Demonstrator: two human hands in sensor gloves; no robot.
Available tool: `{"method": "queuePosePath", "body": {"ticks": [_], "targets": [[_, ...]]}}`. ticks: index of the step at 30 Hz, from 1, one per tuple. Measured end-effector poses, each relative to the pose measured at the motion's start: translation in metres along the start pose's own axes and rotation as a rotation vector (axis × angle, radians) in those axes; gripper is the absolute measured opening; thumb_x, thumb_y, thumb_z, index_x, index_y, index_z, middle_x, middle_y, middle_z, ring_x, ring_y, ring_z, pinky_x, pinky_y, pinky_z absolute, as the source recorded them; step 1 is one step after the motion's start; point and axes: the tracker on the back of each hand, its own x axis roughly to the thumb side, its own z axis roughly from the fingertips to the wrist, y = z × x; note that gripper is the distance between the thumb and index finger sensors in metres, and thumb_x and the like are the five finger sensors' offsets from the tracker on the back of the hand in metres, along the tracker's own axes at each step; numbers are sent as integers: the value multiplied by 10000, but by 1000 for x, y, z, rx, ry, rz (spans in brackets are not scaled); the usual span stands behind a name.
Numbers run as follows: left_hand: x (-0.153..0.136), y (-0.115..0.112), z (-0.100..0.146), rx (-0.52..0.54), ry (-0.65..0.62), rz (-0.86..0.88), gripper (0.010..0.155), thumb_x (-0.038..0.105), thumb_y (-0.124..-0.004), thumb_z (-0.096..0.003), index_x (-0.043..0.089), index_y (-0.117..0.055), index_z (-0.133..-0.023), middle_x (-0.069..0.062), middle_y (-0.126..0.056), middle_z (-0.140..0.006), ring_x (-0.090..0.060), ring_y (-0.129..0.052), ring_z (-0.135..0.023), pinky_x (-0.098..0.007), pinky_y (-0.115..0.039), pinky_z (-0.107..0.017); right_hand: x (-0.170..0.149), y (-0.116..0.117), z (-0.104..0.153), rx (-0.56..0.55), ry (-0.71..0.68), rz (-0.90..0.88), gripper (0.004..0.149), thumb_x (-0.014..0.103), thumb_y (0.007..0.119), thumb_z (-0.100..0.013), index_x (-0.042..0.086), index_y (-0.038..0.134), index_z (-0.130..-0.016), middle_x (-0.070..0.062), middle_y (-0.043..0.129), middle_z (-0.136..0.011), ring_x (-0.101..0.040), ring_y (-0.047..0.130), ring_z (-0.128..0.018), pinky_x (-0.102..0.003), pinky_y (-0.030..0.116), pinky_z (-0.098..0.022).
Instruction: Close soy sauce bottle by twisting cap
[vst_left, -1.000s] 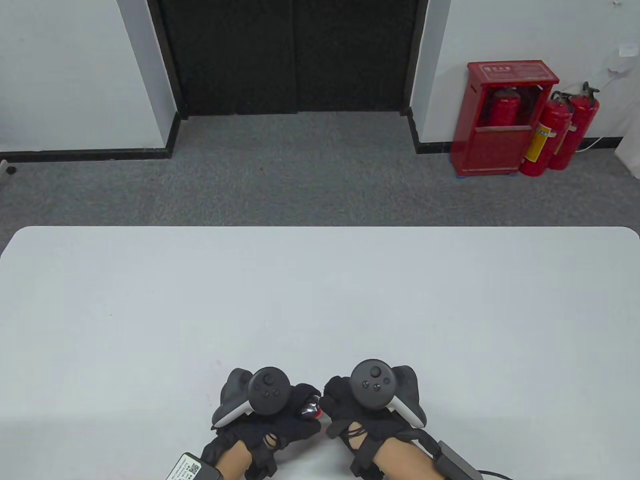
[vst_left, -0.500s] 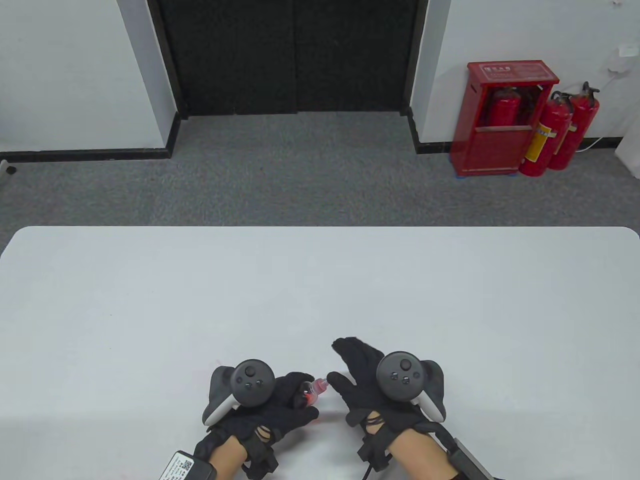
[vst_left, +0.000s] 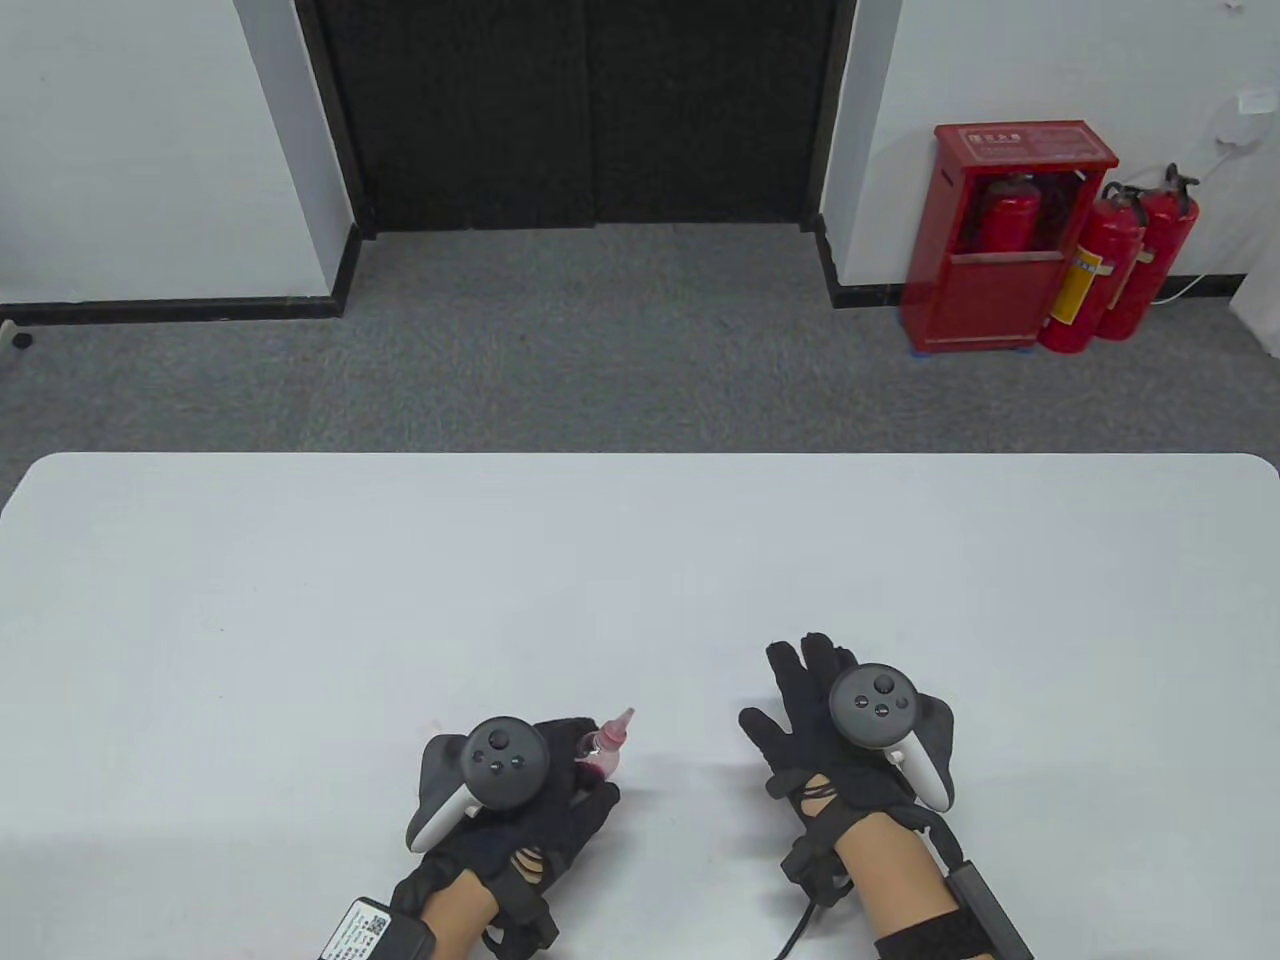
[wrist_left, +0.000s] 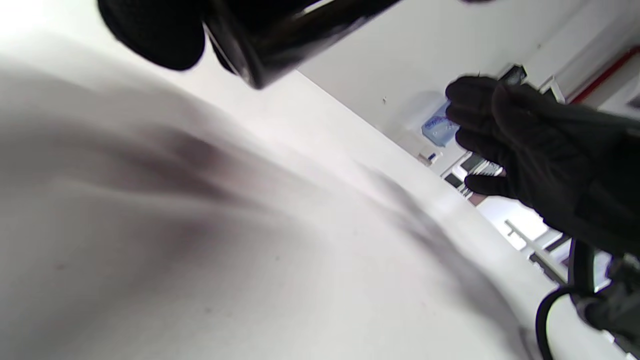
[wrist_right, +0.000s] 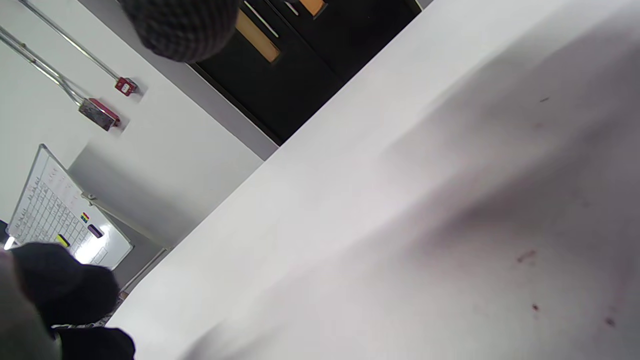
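Note:
My left hand (vst_left: 588, 772) grips a small dark soy sauce bottle (vst_left: 601, 758) near the table's front edge. The bottle's pointed pink cap (vst_left: 619, 724) sits on its neck and sticks out up and to the right of my fingers. In the left wrist view the bottle's dark body (wrist_left: 280, 30) crosses the top edge, just above the table. My right hand (vst_left: 792, 692) lies open and empty over the table, well to the right of the bottle, fingers spread. It also shows in the left wrist view (wrist_left: 540, 155).
The white table (vst_left: 640, 580) stretches far beyond both hands. Grey carpet, a black door and a red fire extinguisher cabinet (vst_left: 1010, 235) lie behind it. A cable (vst_left: 800, 925) hangs from my right wrist.
My right hand let go of the cap, opened and moved off to the right. My left hand tipped the bottle so the cap now points up and away.

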Motion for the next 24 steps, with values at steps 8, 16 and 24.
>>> {"method": "queuePosePath", "body": {"ticks": [8, 16, 24], "targets": [[3, 12, -3, 48, 57, 151, 784, 593, -556, -463, 254, -133, -1029, -8, -250, -1105, -304, -653, -1047, -600, -611, -696, 7, 2, 1, 51, -6, 39, 806, 554, 667, -452, 289, 295, -1116, -127, 87, -1210, -456, 30, -1067, -757, 252, -670], [43, 64, -50, 143, 100, 110, 763, 548, -900, -405, 355, -516, -1035, 111, -660, -1100, -370, -592, -1135, -679, -493, -729, 9, 0, 2, 69, -13, 17, 805, 555, 666, -452, 281, 302, -1116, -137, 114, -1213, -463, 49, -1069, -756, 265, -670], [23, 67, -135, 177, 306, 92, 764, 583, -1034, -294, 452, -632, -930, 235, -808, -1016, -330, -574, -1158, -679, -467, -741, 14, 2, 2, 85, -29, 26, 805, 556, 666, -452, 279, 307, -1117, -143, 139, -1216, -468, 68, -1072, -756, 277, -670]]}}
